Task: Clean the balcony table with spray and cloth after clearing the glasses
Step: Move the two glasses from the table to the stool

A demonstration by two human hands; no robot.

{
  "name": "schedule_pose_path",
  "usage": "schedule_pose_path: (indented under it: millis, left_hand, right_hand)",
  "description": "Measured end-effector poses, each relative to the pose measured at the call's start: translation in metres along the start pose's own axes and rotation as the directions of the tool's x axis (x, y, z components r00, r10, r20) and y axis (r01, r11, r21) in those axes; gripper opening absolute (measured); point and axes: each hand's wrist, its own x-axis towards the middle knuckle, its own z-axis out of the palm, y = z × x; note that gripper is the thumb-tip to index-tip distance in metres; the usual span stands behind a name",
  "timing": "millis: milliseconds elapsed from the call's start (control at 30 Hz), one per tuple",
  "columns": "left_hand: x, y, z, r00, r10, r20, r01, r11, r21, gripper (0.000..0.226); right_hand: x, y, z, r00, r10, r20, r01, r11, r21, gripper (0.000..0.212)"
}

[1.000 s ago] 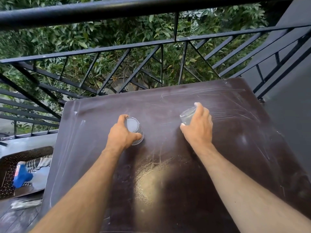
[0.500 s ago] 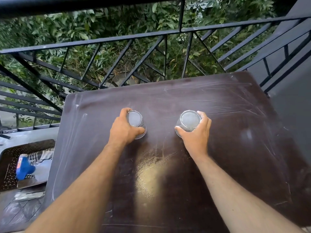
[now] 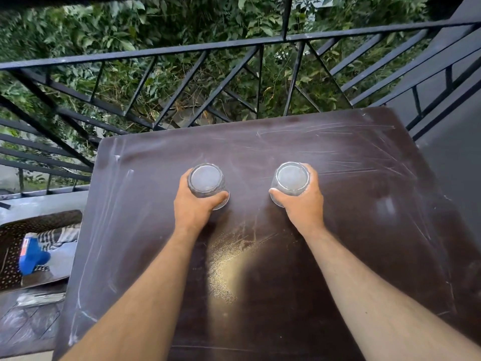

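Observation:
A dark brown table (image 3: pixel 364 194) with white scuffs and a dusty yellowish patch fills the view. Two clear glasses stand near its middle. My left hand (image 3: pixel 194 204) is wrapped around the left glass (image 3: pixel 207 181). My right hand (image 3: pixel 303 204) grips the right glass (image 3: pixel 291 179). I look down into both round rims. Whether the glasses rest on the table or hang just above it I cannot tell. A blue spray bottle (image 3: pixel 32 257) lies beside a striped cloth (image 3: pixel 61 237) on a low surface at the left.
A black metal railing (image 3: pixel 234 45) runs along the table's far edge, with green foliage behind it. A dark perforated seat (image 3: pixel 10 259) sits low at the left beside the table. A grey wall (image 3: pixel 458 157) rises at the right.
Both hands have closed more fully round the glasses, which now stand upright with rims facing me. The view has tilted downward and nearer the table.

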Motion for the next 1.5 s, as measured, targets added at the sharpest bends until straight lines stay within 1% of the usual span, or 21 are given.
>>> schedule_pose_path:
  millis: [200, 267, 367, 500, 667, 767, 867, 1000, 1100, 1167, 1367, 1500]
  left_hand:
    - [-0.021, -0.008, -0.043, 0.998, 0.066, -0.010, -0.067, 0.996, -0.066, 0.086]
    - [-0.028, -0.014, -0.066, 0.996, 0.076, -0.037, -0.079, 0.993, -0.085, 0.085]
    - [-0.033, -0.026, -0.099, 0.991, 0.065, -0.113, -0.078, 0.991, -0.112, 0.087]
    - [-0.036, -0.045, -0.161, 0.974, 0.080, -0.212, -0.102, 0.990, -0.095, 0.084]
    - [-0.042, -0.077, -0.256, 0.945, 0.089, -0.316, -0.108, 0.993, -0.041, 0.087]
    - [-0.046, -0.096, -0.315, 0.937, 0.073, -0.343, -0.086, 0.996, -0.023, 0.086]
    - [-0.048, -0.118, -0.367, 0.927, 0.066, -0.369, -0.092, 0.994, -0.051, 0.081]
    - [-0.055, -0.149, -0.419, 0.921, 0.086, -0.379, -0.100, 0.995, -0.018, 0.081]
    - [-0.065, -0.179, -0.450, 0.912, 0.069, -0.404, -0.080, 0.997, -0.010, 0.079]
    - [-0.073, -0.198, -0.464, 0.912, 0.031, -0.408, -0.038, 0.999, -0.010, 0.077]
    - [-0.086, -0.253, -0.490, 0.934, -0.041, -0.354, 0.055, 0.998, 0.029, 0.082]
    - [-0.092, -0.284, -0.498, 0.956, -0.074, -0.285, 0.079, 0.997, 0.005, 0.086]
  right_hand:
    - [-0.025, -0.026, 0.025, 0.997, -0.066, 0.031, 0.065, 0.998, 0.024, 0.084]
    - [-0.038, -0.038, 0.040, 0.996, -0.077, 0.050, 0.075, 0.996, 0.039, 0.084]
    - [-0.059, -0.055, 0.066, 0.993, -0.093, 0.078, 0.088, 0.994, 0.062, 0.083]
    - [-0.096, -0.078, 0.116, 0.984, -0.114, 0.135, 0.104, 0.991, 0.083, 0.082]
    - [-0.152, -0.108, 0.188, 0.966, -0.154, 0.207, 0.130, 0.984, 0.123, 0.082]
    - [-0.186, -0.126, 0.233, 0.946, -0.184, 0.267, 0.145, 0.977, 0.159, 0.083]
    - [-0.218, -0.143, 0.277, 0.931, -0.205, 0.303, 0.153, 0.970, 0.187, 0.083]
    - [-0.261, -0.158, 0.324, 0.941, -0.204, 0.271, 0.145, 0.964, 0.222, 0.081]
    - [-0.301, -0.156, 0.354, 0.947, -0.191, 0.257, 0.131, 0.964, 0.232, 0.081]
    - [-0.328, -0.148, 0.369, 0.947, -0.188, 0.262, 0.131, 0.967, 0.219, 0.081]
    - [-0.380, -0.111, 0.402, 0.938, -0.201, 0.282, 0.191, 0.980, 0.060, 0.084]
    - [-0.399, -0.084, 0.417, 0.954, -0.103, 0.283, 0.107, 0.994, 0.002, 0.089]
